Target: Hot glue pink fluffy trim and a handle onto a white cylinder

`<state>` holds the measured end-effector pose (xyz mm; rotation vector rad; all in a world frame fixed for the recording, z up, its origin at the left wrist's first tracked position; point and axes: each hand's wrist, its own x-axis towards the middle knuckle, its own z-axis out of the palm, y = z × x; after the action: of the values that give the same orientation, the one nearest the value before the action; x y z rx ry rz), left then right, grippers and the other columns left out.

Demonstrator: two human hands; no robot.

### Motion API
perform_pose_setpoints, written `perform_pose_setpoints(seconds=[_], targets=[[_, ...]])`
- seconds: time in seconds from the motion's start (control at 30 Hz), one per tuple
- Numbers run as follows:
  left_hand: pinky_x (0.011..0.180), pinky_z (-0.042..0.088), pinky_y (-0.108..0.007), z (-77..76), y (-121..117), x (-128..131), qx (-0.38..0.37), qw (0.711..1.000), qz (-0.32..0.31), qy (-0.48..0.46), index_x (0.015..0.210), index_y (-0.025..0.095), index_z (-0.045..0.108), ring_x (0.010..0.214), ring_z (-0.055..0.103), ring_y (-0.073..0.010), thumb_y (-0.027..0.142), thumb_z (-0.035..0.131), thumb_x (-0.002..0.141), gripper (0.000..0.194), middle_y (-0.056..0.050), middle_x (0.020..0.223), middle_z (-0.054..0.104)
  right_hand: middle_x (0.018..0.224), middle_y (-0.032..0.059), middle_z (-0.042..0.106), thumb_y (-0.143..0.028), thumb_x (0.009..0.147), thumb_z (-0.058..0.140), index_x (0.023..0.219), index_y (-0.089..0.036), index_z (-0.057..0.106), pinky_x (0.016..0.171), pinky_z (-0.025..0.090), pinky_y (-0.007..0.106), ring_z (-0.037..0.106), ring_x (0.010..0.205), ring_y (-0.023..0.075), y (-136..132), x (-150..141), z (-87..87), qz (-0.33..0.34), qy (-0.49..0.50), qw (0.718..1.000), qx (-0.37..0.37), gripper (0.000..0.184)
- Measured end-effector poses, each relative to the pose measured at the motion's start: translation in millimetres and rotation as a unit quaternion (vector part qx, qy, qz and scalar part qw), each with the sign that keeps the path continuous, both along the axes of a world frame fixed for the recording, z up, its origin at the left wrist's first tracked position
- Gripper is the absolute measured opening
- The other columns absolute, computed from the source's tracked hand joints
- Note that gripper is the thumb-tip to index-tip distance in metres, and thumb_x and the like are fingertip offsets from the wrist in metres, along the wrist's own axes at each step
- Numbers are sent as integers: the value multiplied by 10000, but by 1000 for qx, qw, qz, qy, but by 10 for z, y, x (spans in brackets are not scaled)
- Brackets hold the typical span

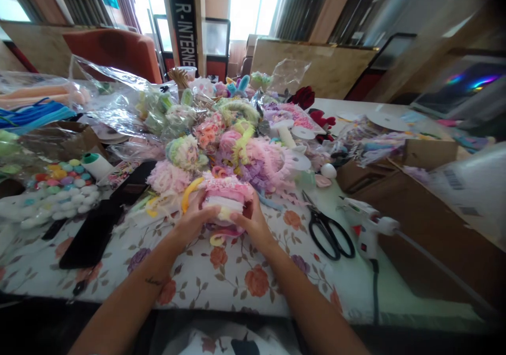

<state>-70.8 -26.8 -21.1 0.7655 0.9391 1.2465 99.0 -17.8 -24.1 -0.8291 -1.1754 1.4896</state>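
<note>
Between my two hands is a small round piece with pink frilly trim (227, 185) on top and a white band around its side. My left hand (200, 213) wraps its left side, thumb across the front. From the right, my right hand (251, 218) grips it, its thumb low on the front. Beside my left fingers a yellow fuzzy strip (191, 193) curves upward. A pink and yellow curled strip (225, 235) lies just below the piece. What the piece is made of underneath, I cannot tell.
Black-handled scissors (330, 231) and a white glue gun (366, 223) lie to the right, by a cardboard box (427, 239). A black phone (89, 234) and bagged pompoms (67, 191) are at left. Behind my hands rises a heap of trims and yarn (237, 112) on the flowered tablecloth (237, 297).
</note>
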Motion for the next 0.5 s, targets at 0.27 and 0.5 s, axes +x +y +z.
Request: perform_pose_setpoints(seconds=[0.27,0.5], targets=[[817,534,-307,-40,-3,-42,69,996,-43,47,1315,204,553,1023,644,-280,356,835,663,727,-103,1135,680,1376,98,552,-386,661,865,1411,-299,360,1081,429,527,539,1268,312,-36,-25,-57,1,41,999,13,908],[819,537,-352,-131,43,-110,116,982,-26,144,1223,185,610,964,665,-283,350,830,659,628,-96,1052,693,1387,103,535,-380,687,848,1397,-293,364,1112,387,534,511,1297,311,-99,-17,-8,-1,11,999,48,863]])
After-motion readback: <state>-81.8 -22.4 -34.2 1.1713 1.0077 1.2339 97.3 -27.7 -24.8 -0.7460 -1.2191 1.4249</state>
